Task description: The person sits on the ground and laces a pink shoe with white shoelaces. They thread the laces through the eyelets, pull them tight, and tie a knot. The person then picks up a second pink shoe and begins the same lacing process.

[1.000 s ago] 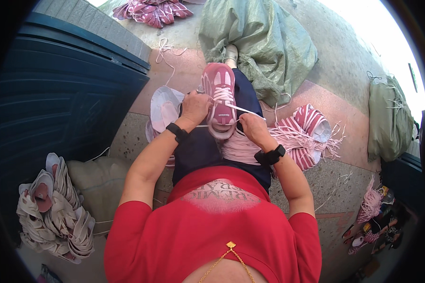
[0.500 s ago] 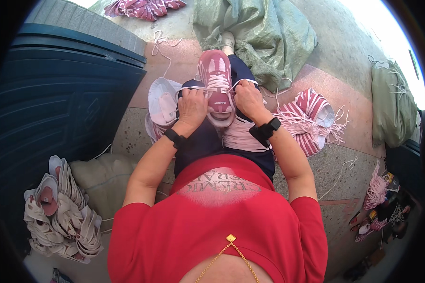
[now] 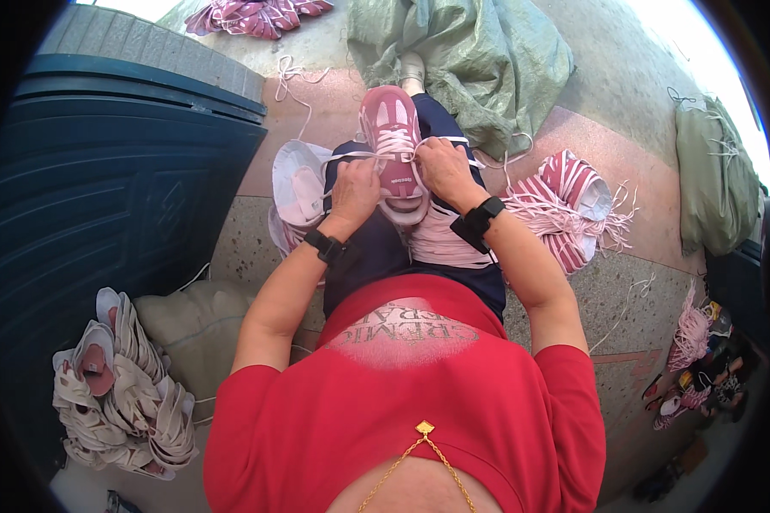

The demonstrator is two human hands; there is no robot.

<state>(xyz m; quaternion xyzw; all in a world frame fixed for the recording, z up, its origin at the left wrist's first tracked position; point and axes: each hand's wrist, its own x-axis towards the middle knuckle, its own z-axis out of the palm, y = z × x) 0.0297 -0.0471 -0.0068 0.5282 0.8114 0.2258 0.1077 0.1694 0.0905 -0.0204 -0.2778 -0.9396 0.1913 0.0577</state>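
A pink and white shoe upper (image 3: 391, 114) rests on my dark-trousered legs, its toe pointing away from me. White shoelaces (image 3: 395, 140) are threaded across its front, and the tongue lies toward me. My left hand (image 3: 356, 190) is closed at the left edge of the shoe, pinching a lace end that stretches toward the eyelets. On the other side my right hand (image 3: 447, 173) grips the other lace close to the top eyelets, its fingertips near the shoe. A bundle of pale pink laces (image 3: 450, 244) lies across my right thigh under the shoe.
Striped pink uppers with loose laces (image 3: 565, 209) lie at my right, and white-lined uppers (image 3: 299, 184) at my left. Cream uppers (image 3: 120, 389) are piled lower left beside a stuffed sack (image 3: 192, 329). A green sack (image 3: 496, 77) spreads ahead; a dark blue door (image 3: 120, 171) stands left.
My right hand has moved left, closer to the shoe's eyelets, with the lace in its fingers. My left hand stays near the shoe's left edge. The whole view has shifted slightly.
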